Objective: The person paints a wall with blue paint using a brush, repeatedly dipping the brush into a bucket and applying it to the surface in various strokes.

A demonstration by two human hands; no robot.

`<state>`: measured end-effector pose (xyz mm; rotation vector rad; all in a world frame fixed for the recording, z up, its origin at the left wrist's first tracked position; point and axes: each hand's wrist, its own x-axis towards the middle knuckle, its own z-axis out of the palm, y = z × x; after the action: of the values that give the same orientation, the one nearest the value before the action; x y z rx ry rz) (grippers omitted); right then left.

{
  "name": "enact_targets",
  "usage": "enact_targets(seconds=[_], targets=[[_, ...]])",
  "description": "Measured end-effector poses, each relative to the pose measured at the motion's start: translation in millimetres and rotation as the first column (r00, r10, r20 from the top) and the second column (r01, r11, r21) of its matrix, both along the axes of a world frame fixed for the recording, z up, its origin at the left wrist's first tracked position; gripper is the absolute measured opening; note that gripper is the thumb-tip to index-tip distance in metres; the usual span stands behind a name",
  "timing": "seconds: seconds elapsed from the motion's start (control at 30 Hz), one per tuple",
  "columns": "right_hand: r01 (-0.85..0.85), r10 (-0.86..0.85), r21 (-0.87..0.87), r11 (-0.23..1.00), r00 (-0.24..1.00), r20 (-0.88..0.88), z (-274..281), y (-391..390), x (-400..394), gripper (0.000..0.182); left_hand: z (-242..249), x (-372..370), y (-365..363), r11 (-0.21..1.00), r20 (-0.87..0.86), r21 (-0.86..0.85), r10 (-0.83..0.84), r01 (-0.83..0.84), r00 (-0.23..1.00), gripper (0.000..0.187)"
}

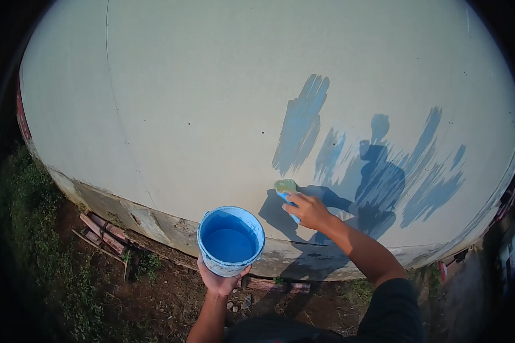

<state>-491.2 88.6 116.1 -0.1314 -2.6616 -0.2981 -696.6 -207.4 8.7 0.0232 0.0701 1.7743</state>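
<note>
My left hand (220, 279) supports a small bucket (205, 251) from below, its fingers curved round the base. Blue paint (230, 243) lies inside the bucket, and splashes mark its pale outer side. Up and to the right, my right hand (310, 211) grips a paintbrush (286, 187) with a blue handle and a greenish, paint-stained head. The brush head overlaps the pale wall (200, 160) in this view, below a patch of blue strokes (300, 126). More streaky blue strokes (432, 194) cover the wall's right part, where my shadow falls.
A rough, weathered base (149, 223) runs along the wall's foot. Wooden pieces (106, 234) lie on the bare soil at the lower left, beside green plants (34, 211). Another plank (277, 286) rests behind the bucket. Thin seams run down the wall's left side.
</note>
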Motion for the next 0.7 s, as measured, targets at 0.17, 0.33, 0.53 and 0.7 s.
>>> enact_targets(seconds=[0.17, 0.33, 0.53, 0.7], targets=[[0.07, -0.076, -0.043, 0.997, 0.981, -0.179, 75, 11, 20, 0.029, 2, -4, 6, 0.998, -0.036, 0.063, -0.006, 0.009, 0.999, 0.088], [0.193, -0.059, 0.226, 0.955, 0.869, -0.491, 169, 8, 34, 0.036, 0, -2, 13, 0.998, -0.03, 0.045, -0.041, 0.042, 0.999, 0.09], [0.093, -0.089, 0.054, 0.994, 0.994, -0.065, 76, -12, 17, 0.041, 1, -1, 22, 0.996, -0.025, 0.041, -0.074, 0.075, 0.997, 0.091], [0.088, -0.101, -0.06, 0.994, 0.961, -0.258, 112, 1, 34, 0.029, 2, -6, 25, 0.994, -0.086, 0.026, -0.108, 0.11, 0.99, 0.09]])
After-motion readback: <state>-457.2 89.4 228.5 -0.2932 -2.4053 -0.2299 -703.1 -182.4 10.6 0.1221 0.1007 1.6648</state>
